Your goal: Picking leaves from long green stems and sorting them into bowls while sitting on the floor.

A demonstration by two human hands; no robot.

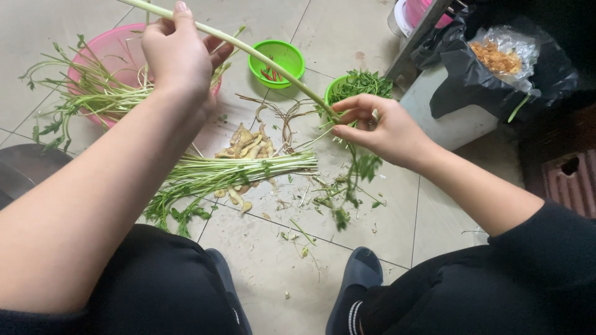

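My left hand (pixel 178 57) is closed around a long pale green vegetable stalk (pixel 261 59) that slants from the upper left down to the right. My right hand (pixel 379 127) pinches the stalk's lower end, where thin leafy sprigs (pixel 359 170) hang down. Below the hands, a bundle of green stalks (pixel 230 172) lies on the tiled floor beside a small pile of ginger pieces (pixel 249 146).
A pink basin (pixel 115 53) with more leafy stalks sits at upper left. A small green basket (pixel 277 62) holds chillies, and another green basket (pixel 357 84) holds picked leaves. A black bag with a clear packet (pixel 496 62) stands at right. Scraps litter the tiles between my slippers (pixel 357 276).
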